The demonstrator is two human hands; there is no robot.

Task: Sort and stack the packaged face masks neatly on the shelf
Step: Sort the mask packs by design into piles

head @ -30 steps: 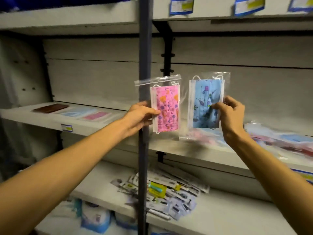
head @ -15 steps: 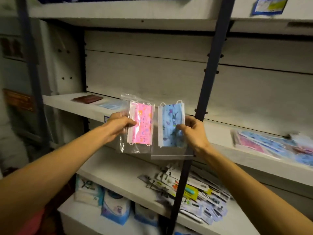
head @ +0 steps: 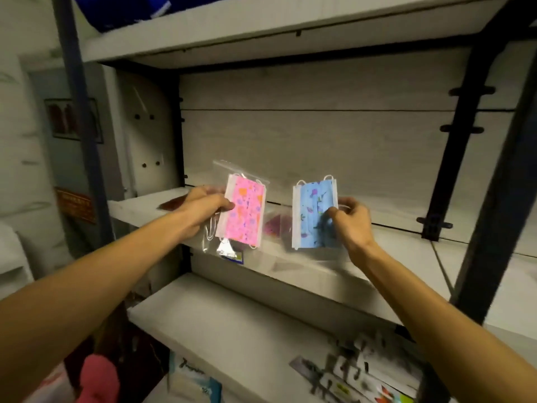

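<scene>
Over the shelf (head: 319, 274), your left hand (head: 203, 207) pinched the pink mask (head: 242, 213) and your right hand (head: 353, 219) pinched the blue mask (head: 315, 216), both upright and well apart. Neither was stacked yet; placing both seemingly remained.

Shelf (head: 363, 274) — brown packet (head: 171, 203), pink packet (head: 274, 226).

— Where can the hands pass?
— Between the dark left post (head: 87, 135) and the black right upright (head: 453, 158), the middle shelf (head: 377, 257) lies open under the upper shelf (head: 261, 27).
— Anything there?
— A brown packet (head: 171, 203) far left; a reddish packet (head: 274, 225) mid-shelf.
</scene>
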